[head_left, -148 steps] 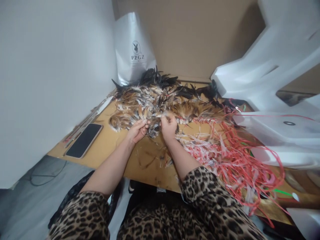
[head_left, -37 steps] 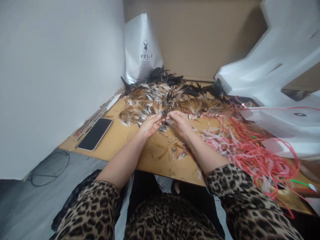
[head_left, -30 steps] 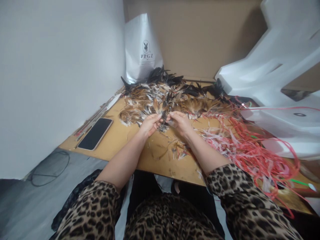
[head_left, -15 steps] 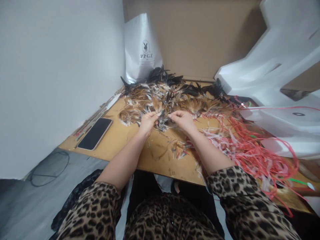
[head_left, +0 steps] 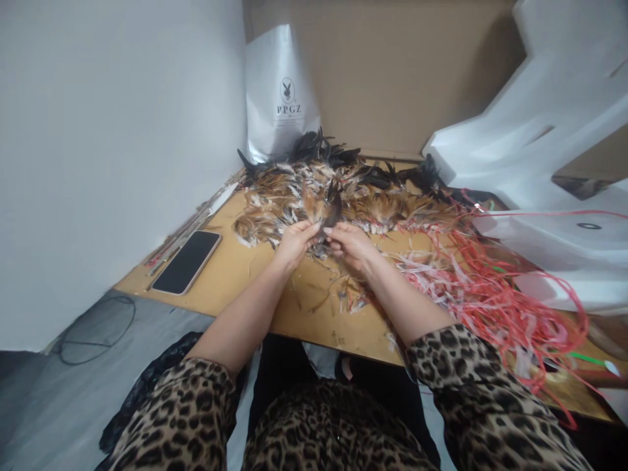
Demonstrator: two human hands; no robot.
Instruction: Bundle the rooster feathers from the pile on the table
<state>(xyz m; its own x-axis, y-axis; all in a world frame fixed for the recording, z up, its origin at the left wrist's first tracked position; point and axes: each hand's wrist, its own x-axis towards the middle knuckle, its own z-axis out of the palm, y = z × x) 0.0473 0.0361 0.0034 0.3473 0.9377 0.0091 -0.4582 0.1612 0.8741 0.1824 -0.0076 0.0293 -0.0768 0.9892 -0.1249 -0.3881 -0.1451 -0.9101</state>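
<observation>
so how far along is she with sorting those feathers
Done: little to show beyond loose red and white strips heaped to the right. In hand: the left hand and right hand pinch a small bunch of feathers between them. Left: a big feather pile covers the table's far side.

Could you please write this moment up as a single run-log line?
left hand: pinching feather bunch | right hand: pinching same bunch | feather pile: behind hands | phone: left | red strips: right
</observation>
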